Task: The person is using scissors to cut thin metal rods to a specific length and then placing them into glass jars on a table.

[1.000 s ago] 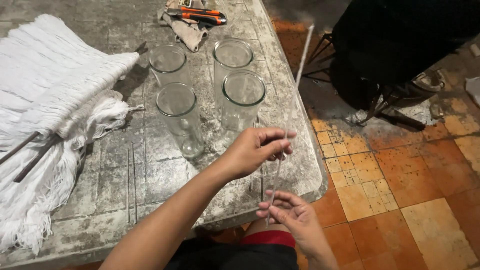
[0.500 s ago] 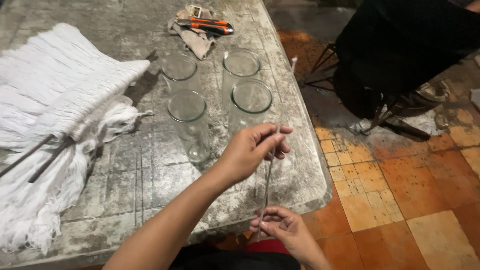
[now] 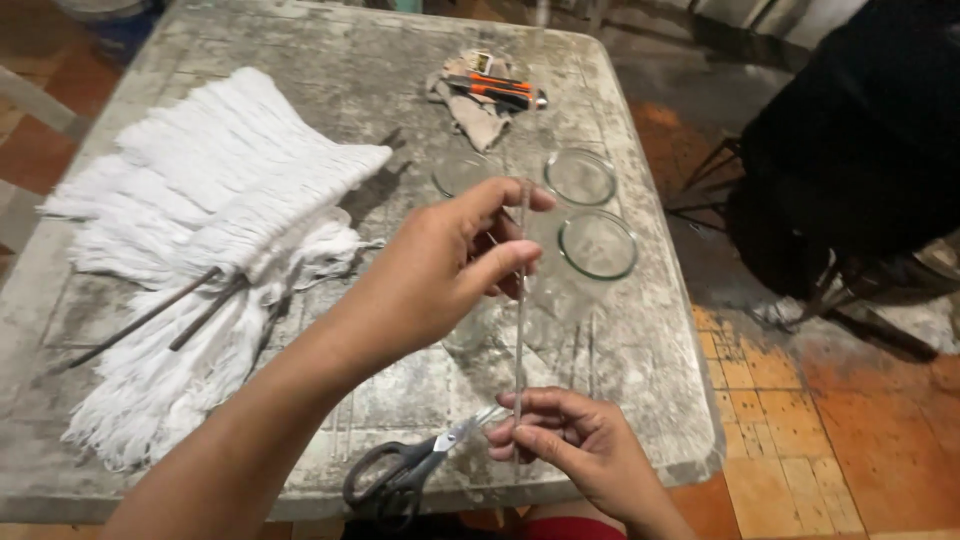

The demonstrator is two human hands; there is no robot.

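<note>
Strand (image 3: 519,300) stretched upright above the desk (image 3: 640,400) front edge, your left hand (image 3: 440,275) fingers pinching its top, right hand (image 3: 570,440) fingers pinching its bottom by the scissors (image 3: 400,470); likely thin, light, slippery, so grip the ends.

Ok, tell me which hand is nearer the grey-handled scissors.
Right. The right hand is just beside the grey-handled scissors at the table edge; the left hand is higher up.

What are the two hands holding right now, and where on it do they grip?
A thin clear rod, held upright: left hand pinches its upper part, right hand pinches its lower end.
</note>
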